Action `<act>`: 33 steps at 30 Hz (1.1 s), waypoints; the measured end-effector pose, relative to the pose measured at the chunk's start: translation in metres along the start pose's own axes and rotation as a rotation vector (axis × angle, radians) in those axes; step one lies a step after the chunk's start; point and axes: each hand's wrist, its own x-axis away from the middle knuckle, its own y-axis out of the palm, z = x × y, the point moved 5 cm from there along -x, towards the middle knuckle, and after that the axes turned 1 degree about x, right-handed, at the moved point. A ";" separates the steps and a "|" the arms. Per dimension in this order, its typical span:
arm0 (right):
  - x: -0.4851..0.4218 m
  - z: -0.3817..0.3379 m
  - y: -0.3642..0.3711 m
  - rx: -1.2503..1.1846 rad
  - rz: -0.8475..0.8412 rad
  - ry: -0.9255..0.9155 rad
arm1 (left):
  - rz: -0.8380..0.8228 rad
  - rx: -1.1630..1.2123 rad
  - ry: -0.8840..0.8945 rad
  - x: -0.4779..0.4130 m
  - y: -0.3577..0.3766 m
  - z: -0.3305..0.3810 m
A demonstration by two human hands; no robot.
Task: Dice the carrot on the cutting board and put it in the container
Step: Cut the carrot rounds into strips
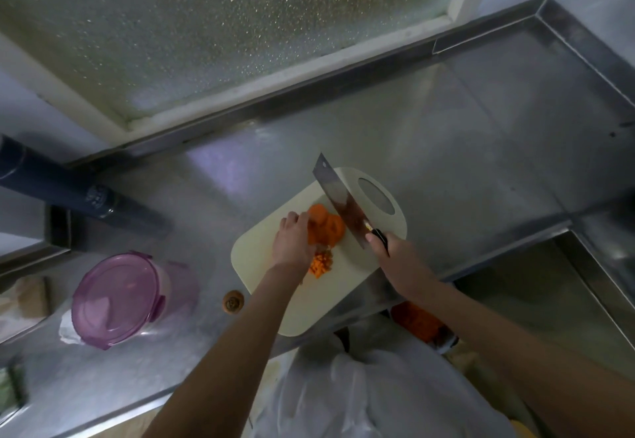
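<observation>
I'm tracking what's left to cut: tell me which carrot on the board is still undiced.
The large round slices under the left hand, beside the cleaver. The small heap nearer the person is already in cubes.

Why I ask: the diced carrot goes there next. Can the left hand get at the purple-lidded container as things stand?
Probably yes: open counter lies between the left hand, now on the carrot, and the container; its lid is on, though.

A frosted window [240, 25] rises beyond the steel counter [446, 128], a dark bottle [68, 190] far left, a sink [536, 293] right.
</observation>
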 end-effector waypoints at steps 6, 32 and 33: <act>0.002 -0.001 0.001 0.003 -0.008 -0.014 | 0.015 0.101 0.042 0.003 -0.006 -0.008; 0.038 -0.026 0.104 0.234 -0.188 -0.141 | 0.424 0.674 -0.399 0.084 0.005 -0.104; 0.036 -0.025 0.101 0.240 -0.176 -0.138 | 0.407 0.669 -0.404 0.084 0.008 -0.104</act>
